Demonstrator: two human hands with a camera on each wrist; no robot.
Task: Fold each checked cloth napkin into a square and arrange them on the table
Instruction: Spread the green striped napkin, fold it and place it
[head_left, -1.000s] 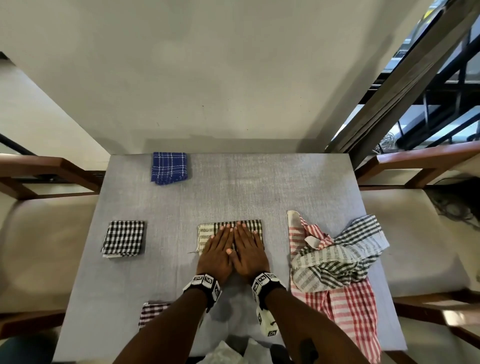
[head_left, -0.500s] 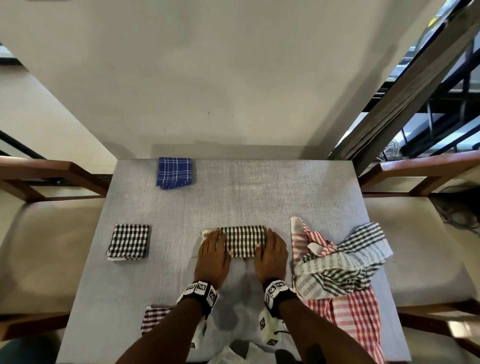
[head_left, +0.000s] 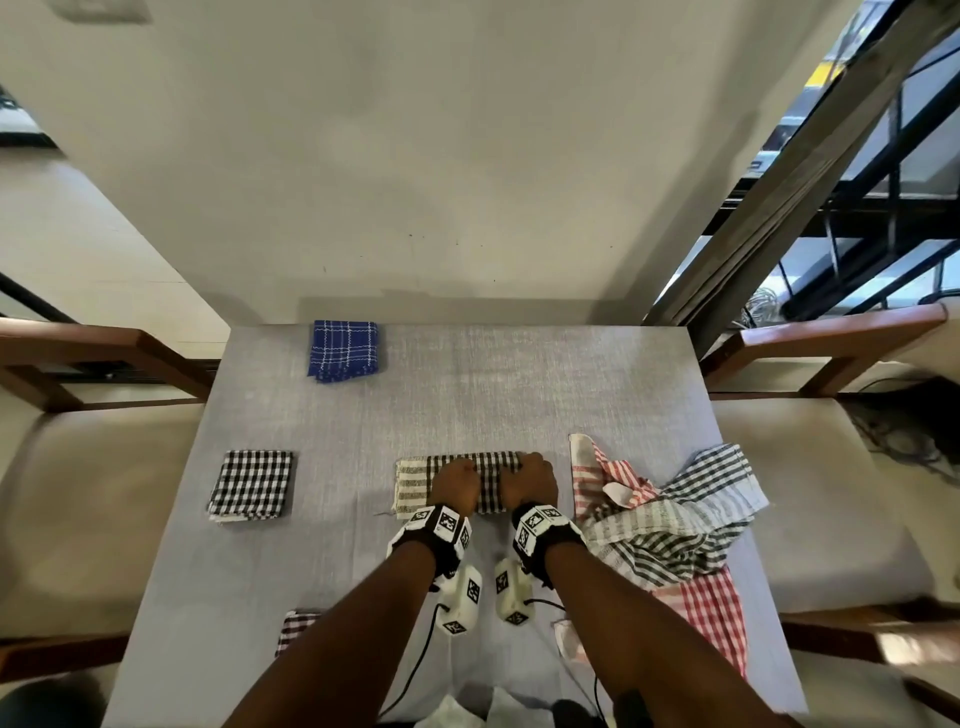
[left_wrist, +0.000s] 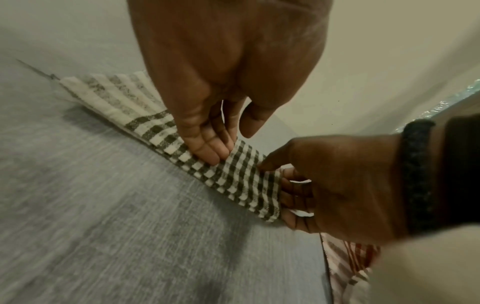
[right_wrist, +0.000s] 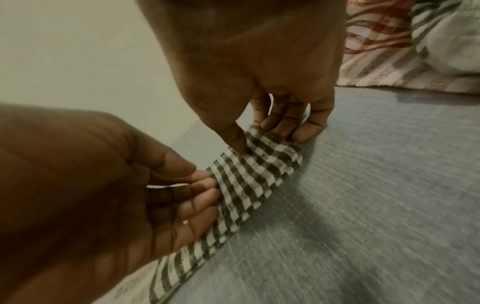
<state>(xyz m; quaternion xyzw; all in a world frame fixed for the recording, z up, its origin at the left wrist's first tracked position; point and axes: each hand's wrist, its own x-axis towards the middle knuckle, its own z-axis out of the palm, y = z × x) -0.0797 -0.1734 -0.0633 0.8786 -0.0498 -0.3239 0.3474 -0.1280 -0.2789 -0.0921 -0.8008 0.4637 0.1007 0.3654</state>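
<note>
Done: blue napkin (head_left: 344, 349) upper left, black-checked square (head_left: 252, 484) mid-left | now: left hand (head_left: 454, 486), right hand (head_left: 529, 482) pinching half-folded napkin (head_left: 487, 480) | left: unfolded pile (head_left: 670, 525) right.

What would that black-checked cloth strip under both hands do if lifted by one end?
Probably droop: the black-checked napkin looks thin and soft, rippling where the right hand pinches its end. Its layers might fall open, since only the left hand presses them down. It looks light, like the crumpled striped cloth nearby.

Home dining corner, grey table (head_left: 467, 395), cushioned wooden chairs (head_left: 104, 467) (both sides)
</note>
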